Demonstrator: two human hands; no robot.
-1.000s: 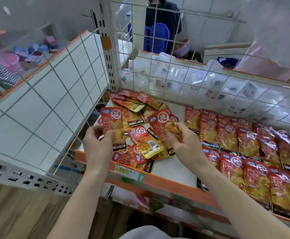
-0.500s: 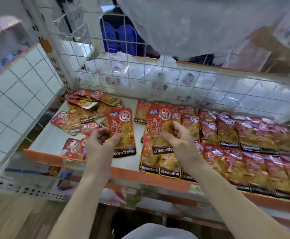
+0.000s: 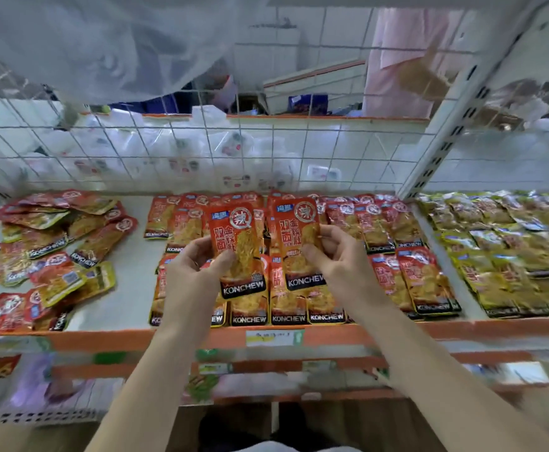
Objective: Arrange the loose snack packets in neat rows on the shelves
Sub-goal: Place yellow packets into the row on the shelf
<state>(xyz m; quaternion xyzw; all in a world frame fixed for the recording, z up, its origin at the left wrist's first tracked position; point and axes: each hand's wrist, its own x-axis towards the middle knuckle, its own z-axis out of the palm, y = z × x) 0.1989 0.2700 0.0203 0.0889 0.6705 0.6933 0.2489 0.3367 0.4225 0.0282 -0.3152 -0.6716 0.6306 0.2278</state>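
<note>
Now 2 red KONCHEW packets point(image 3: 234, 223) upright; left hand point(image 3: 191, 272), right hand point(image 3: 338, 259) pinch 1 each.

The left hand point(image 3: 198, 265) pinches a flat red-and-orange foil snack packet point(image 3: 239, 246) upright between thumb and fingers. The right hand point(image 3: 335, 256) pinches a matching second red packet point(image 3: 296, 236) just beside it (both read KONCHEW). Behind them, tidy rows of red packets point(image 3: 410, 265) cover the white shelf with an orange front edge point(image 3: 126, 282). At 9 o'clock lies a loose heap of red packets point(image 3: 48, 249); at 3 o'clock, rows of yellow-green packets point(image 3: 508, 252).
</note>
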